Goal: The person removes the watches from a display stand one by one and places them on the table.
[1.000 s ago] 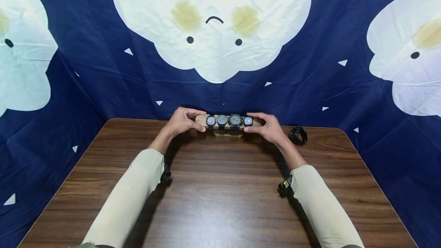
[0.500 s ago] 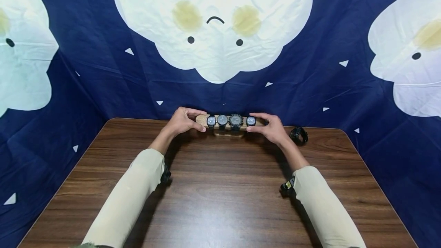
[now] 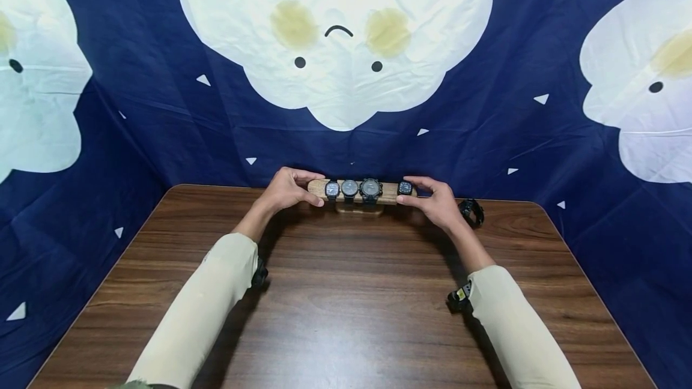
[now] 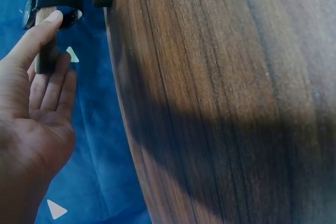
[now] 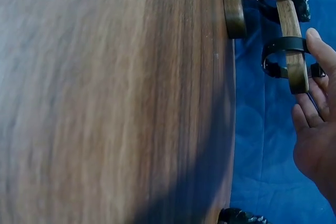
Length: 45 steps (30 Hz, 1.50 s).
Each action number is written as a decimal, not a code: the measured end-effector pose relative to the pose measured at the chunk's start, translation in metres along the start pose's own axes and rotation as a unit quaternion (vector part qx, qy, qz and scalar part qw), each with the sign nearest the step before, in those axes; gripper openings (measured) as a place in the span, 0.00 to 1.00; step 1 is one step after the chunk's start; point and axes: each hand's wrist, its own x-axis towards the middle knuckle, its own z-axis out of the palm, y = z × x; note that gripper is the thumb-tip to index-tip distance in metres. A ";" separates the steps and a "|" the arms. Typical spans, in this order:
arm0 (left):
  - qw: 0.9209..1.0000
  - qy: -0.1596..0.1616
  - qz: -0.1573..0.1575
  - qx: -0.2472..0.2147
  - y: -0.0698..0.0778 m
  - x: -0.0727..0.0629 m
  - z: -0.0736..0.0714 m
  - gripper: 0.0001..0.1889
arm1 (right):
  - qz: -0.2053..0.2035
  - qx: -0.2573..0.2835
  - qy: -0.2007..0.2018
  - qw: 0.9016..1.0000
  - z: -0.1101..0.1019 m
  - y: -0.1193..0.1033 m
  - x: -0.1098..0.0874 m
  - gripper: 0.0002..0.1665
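A wooden watch stand (image 3: 389,193) stands at the table's back edge, its bar carrying several dark wristwatches. My left hand (image 3: 285,189) grips the bar's left end, thumb in front and fingers behind; in the left wrist view the thumb tip reaches a watch strap (image 4: 48,0). At the other end, my right hand (image 3: 439,203) pinches the rightmost watch (image 3: 404,188) between thumb and fingers. The right wrist view shows this watch's closed strap (image 5: 289,44) looped round the bar near its tip. A bare stretch of wood separates it from the large round watch (image 3: 370,188).
A loose black watch (image 3: 474,214) lies on the wooden table (image 3: 346,293) at the back right, beside my right wrist. Behind the table hangs a blue cloth (image 3: 216,137) with white cloud prints. The stand's foot (image 3: 359,209) sits near the back edge.
My right hand has moved right along the bar with the rightmost watch, widening the gap to the large round watch. The left hand stays at the bar's left end.
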 end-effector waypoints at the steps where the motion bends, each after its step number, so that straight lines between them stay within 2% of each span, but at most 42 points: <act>1: 1.000 0.000 0.001 0.002 0.000 0.000 0.000 0.35 | 0.002 -0.003 0.001 1.000 -0.001 0.000 -0.001 0.38; 17: 1.000 -0.003 0.007 0.010 0.000 0.001 0.000 0.35 | 0.008 -0.021 0.013 1.000 -0.018 0.011 -0.011 0.38; 24: 1.000 -0.002 0.007 0.005 0.001 0.000 0.000 0.35 | 0.001 -0.047 0.039 0.998 -0.026 0.010 -0.020 0.36; 29: 1.000 -0.002 0.007 0.001 0.001 -0.001 0.002 0.35 | 0.007 -0.060 0.049 0.997 -0.032 0.008 -0.030 0.36; 45: 1.000 -0.007 0.004 -0.002 0.003 -0.003 0.002 0.35 | 0.025 -0.099 0.029 0.994 -0.063 0.004 -0.067 0.38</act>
